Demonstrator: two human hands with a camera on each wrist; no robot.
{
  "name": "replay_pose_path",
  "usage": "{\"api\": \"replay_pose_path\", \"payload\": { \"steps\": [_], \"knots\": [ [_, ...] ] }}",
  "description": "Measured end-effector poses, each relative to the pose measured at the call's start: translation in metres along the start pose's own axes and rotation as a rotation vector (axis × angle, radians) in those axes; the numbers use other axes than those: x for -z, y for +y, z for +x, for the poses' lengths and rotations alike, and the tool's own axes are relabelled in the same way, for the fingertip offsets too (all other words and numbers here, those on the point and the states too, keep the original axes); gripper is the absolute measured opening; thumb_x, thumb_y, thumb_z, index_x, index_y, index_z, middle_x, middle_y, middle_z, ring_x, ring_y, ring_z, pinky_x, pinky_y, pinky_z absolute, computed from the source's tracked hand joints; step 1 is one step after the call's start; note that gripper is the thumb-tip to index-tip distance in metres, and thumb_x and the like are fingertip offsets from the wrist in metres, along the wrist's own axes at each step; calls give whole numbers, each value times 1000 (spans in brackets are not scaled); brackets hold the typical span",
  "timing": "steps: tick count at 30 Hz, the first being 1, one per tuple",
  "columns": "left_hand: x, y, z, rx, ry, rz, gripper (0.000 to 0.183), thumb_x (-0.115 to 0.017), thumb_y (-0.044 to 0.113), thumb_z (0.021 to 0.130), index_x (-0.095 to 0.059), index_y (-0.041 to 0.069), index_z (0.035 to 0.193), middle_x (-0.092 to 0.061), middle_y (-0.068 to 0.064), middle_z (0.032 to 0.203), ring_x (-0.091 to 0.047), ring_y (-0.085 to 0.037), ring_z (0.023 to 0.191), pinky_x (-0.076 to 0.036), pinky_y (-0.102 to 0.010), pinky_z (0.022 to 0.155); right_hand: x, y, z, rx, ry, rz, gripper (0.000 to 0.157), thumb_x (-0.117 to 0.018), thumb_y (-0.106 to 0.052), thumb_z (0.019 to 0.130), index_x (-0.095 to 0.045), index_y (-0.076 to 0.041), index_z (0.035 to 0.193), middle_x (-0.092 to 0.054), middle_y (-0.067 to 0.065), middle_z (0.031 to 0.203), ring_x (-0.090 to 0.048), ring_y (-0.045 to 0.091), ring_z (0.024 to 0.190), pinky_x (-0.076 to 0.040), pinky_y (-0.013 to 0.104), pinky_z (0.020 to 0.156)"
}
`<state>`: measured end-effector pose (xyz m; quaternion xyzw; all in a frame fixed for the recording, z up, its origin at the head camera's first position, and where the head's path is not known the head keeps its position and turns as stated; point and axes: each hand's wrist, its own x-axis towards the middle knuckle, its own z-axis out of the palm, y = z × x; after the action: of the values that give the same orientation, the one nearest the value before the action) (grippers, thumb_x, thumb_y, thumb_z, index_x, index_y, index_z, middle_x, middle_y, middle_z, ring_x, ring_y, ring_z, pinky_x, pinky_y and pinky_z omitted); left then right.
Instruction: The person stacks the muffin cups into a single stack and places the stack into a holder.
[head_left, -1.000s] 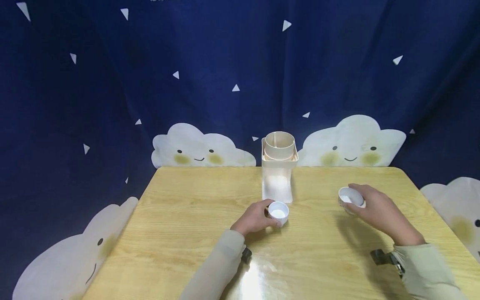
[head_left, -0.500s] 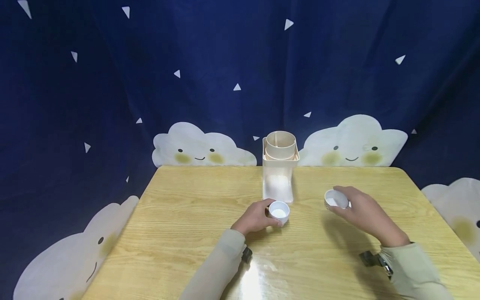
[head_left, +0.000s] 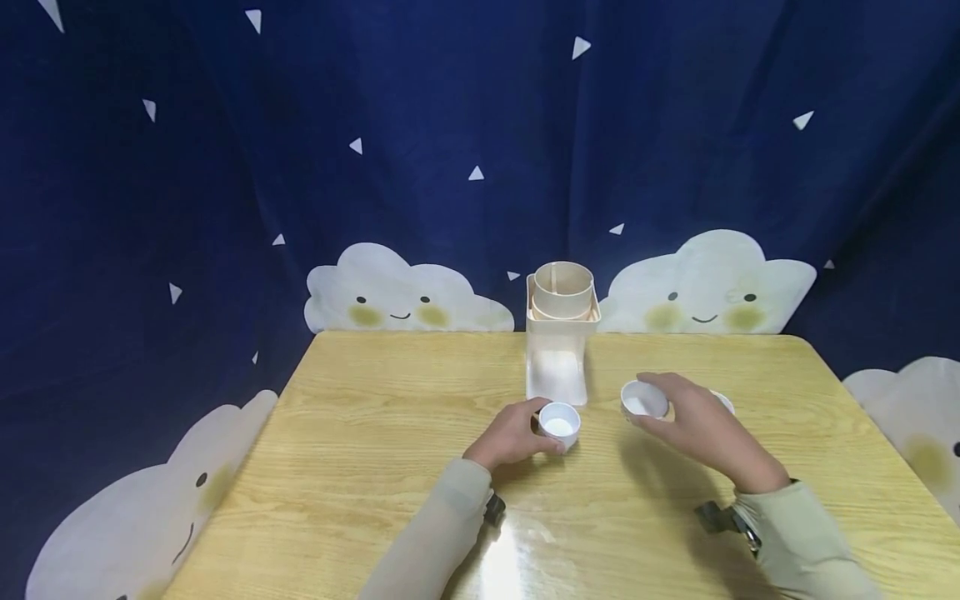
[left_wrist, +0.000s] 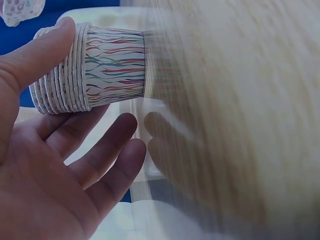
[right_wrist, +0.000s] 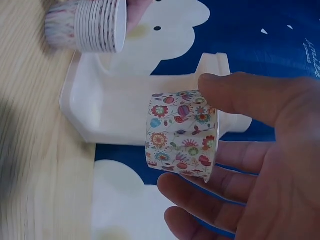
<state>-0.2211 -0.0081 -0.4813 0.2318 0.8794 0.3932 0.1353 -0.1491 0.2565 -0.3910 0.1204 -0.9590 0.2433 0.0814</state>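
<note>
My left hand (head_left: 513, 435) grips a stack of nested paper cups (left_wrist: 115, 65) with wavy coloured lines, its base on the table in the left wrist view. Its thumb (left_wrist: 47, 52) lies along the stacked rims. To the right, my right hand (head_left: 705, 429) holds a flower-patterned paper cup (right_wrist: 182, 132) between thumb and fingers, mouth up, above the table. Just behind the left hand stands a cream holder (head_left: 557, 362) with a round open tube (head_left: 564, 292) on top. A white rim (head_left: 722, 402) shows partly behind the right hand; the rest is hidden.
Everything stands on a light wooden table (head_left: 375, 417). A dark blue curtain (head_left: 420, 125) with white triangles and smiling clouds hangs behind the table's far edge. A bright glare spot (head_left: 502, 567) lies near the front.
My right hand has moved left with the flower-patterned cup, towards the stack. A white rim behind that hand has come into sight. The left hand and its stack have stayed in place.
</note>
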Motion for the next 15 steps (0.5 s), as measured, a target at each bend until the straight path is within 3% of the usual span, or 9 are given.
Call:
{"api": "replay_pose_path", "payload": {
  "steps": [15],
  "knots": [
    [2,1,-1,1,5,-10,57,-87,31,74,-63,21,125,-67,6,98,-56,-6,83,-46,-20,73,-20,-23,14,64,9,37,56,-79,-23,83,-61,1,130,-66,23,126,-63,41,114,-52,55,91]
  ]
}}
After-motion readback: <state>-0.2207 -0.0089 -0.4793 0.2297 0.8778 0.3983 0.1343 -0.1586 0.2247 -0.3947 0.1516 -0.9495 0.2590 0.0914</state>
